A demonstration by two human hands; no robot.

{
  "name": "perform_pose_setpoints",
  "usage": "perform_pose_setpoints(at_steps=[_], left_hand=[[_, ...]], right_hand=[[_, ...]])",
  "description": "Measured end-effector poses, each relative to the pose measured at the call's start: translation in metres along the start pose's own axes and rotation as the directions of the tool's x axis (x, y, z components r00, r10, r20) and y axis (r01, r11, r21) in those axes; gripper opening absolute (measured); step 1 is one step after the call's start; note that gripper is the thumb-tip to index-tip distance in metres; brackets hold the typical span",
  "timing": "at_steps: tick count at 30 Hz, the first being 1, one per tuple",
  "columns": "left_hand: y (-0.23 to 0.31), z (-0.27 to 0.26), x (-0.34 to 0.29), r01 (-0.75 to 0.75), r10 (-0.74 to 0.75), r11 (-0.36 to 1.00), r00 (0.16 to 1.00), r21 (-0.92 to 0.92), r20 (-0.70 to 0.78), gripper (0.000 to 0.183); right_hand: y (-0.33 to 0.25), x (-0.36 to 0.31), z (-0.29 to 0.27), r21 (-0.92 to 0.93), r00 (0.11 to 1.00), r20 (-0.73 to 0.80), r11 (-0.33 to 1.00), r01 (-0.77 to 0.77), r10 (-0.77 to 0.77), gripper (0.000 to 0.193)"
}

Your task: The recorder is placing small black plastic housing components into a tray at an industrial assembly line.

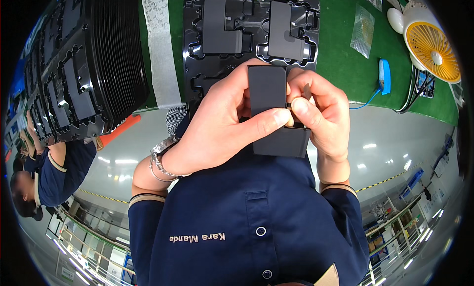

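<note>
My left hand is closed around a flat black L-shaped block, which looks like a battery pack. Its thumb lies across the block's front near the inner notch. At that notch, the thumb and fingertips of my right hand are pinched together. A small greyish tip shows between those fingers, too small to name. Behind my hands, a black moulded tray holds more blocks of the same shape, among them one on the left and one on the right.
A tall stack of black trays stands at the left. The green work surface carries a yellow-and-white fan, a blue strap with a cord, and a clear bubble-wrap pouch. A co-worker is at far left.
</note>
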State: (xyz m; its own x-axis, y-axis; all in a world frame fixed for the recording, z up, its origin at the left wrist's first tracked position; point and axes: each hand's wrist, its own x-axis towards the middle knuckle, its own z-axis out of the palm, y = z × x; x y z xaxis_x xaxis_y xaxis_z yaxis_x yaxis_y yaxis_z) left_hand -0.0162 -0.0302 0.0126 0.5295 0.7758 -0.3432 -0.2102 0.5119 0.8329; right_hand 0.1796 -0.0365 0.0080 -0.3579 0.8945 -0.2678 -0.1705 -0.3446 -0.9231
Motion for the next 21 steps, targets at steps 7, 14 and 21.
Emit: perform_pose_setpoints(at_steps=[7,14,21], left_hand=[[0.0,0.0,-0.001,-0.007,0.008,1.0,1.0,0.028,-0.026,0.033],[-0.015,0.001,0.006,0.004,0.035,0.954,0.992,0.301,-0.124,0.027],[-0.026,0.008,0.015,-0.069,0.264,0.533,0.961,0.843,-0.088,0.037]], right_hand=[[0.004,0.003,-0.007,-0.054,0.999,-0.039,0.998,0.014,-0.016,0.02],[0.008,0.007,-0.045,-0.497,0.884,-0.408,0.867,-0.005,-0.229,0.023],[-0.006,0.003,-0.083,-0.949,0.589,-0.297,0.163,-0.27,-0.752,0.041]])
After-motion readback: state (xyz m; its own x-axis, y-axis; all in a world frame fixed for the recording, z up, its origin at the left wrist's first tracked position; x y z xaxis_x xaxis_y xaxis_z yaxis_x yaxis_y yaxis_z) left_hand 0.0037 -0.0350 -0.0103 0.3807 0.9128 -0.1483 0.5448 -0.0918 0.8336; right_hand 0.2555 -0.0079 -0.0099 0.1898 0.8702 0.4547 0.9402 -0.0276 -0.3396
